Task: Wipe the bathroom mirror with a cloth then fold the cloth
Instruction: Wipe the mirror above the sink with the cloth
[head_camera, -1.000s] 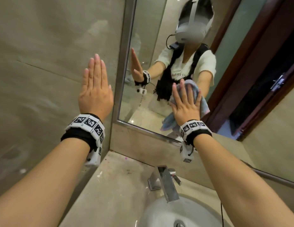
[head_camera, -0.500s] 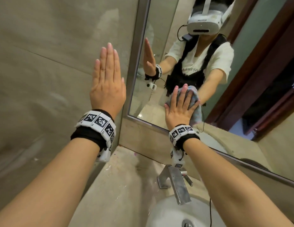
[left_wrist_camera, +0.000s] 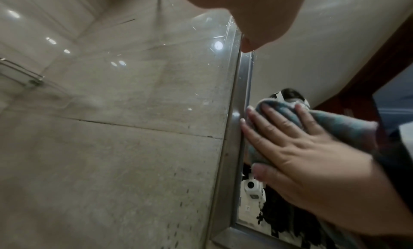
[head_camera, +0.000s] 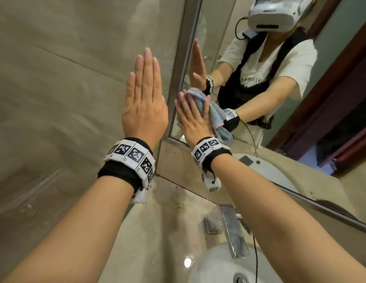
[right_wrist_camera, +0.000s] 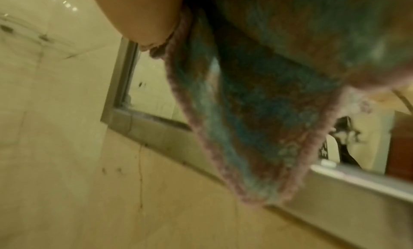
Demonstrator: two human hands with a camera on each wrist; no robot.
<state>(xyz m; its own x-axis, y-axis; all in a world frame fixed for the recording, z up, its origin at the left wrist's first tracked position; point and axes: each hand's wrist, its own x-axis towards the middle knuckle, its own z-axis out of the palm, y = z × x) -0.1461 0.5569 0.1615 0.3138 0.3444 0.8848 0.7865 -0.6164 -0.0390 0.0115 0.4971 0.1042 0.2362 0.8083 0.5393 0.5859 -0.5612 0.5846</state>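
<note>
The framed mirror (head_camera: 210, 19) hangs on the back wall, its steel frame (left_wrist_camera: 239, 94) meeting the side wall. My right hand (head_camera: 191, 116) lies flat with straight, spread fingers on a blue cloth with pink trim (head_camera: 218, 119). It presses the cloth against the glass in the lower left corner, right beside the frame. The left wrist view shows the same hand (left_wrist_camera: 301, 155) over the cloth (left_wrist_camera: 335, 124). A loose end of the cloth (right_wrist_camera: 257, 111) hangs below the palm. My left hand (head_camera: 144, 94) rests flat, fingers together, on the tiled side wall.
Below the mirror a chrome faucet (head_camera: 234, 231) stands over a white basin (head_camera: 217, 268) set in a beige counter (head_camera: 157, 231). The tiled side wall (head_camera: 65, 99) closes the left. The mirror reflects a person and a dark wooden door frame.
My right hand has slid the cloth leftward along the lower part of the mirror, up to the left frame edge. My left hand stays flat on the side wall.
</note>
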